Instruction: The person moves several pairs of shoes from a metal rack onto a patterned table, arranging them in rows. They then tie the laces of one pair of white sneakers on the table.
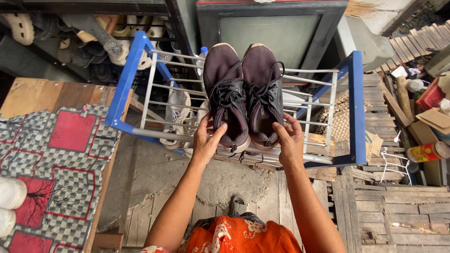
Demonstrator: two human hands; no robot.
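Two dark maroon sneakers with black laces lie side by side, toes pointing away from me, on the top bars of a blue-and-silver metal shoe rack (354, 103). My left hand (206, 140) grips the heel side of the left sneaker (227, 93). On the other side, my right hand (289, 140) clasps the heel side of the right sneaker (262, 89). Both forearms reach up from the bottom of the view.
Grey-white sneakers (178, 117) sit on a lower tier of the rack. A checkered red-and-grey cloth (56, 164) covers a wooden table at left, with white shoes (9, 201) at its edge. Shelves of footwear stand behind. Wooden planks, a can (429, 152) and clutter fill the right.
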